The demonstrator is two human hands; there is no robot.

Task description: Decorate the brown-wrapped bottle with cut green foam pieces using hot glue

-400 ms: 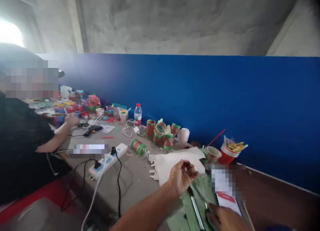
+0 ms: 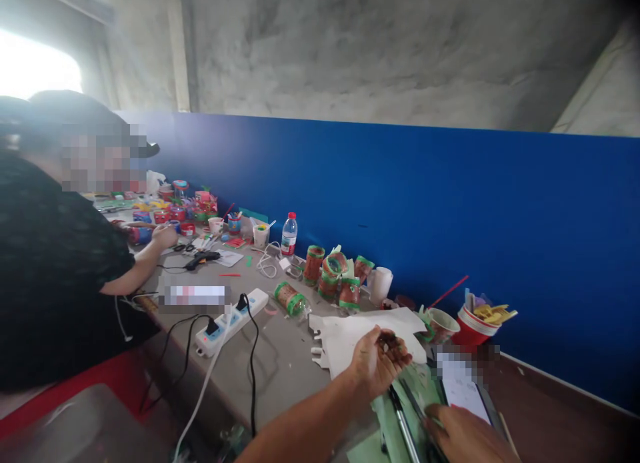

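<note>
My left hand (image 2: 379,363) is held palm up over the table, fingers curled round a small heap of dark brownish bits I cannot make out. It hovers at the edge of a white cut paper sheet (image 2: 345,339). My right hand (image 2: 463,433) rests low at the bottom edge on green sheets (image 2: 400,403), next to a grey rod-like tool (image 2: 403,426); its fingers are mostly hidden. A paper cup (image 2: 443,324) with green trim stands just beyond the left hand.
A white power strip (image 2: 233,321) with black and white cables lies on the grey table (image 2: 280,363). Decorated jars (image 2: 335,276), a water bottle (image 2: 289,235) and a red cup of sticks (image 2: 475,323) line the blue wall. A person in black sits at left.
The view has shifted slightly, so everything sits a little to the right and lower. My left hand stays cupped over the white paper; my right hand remains low.
</note>
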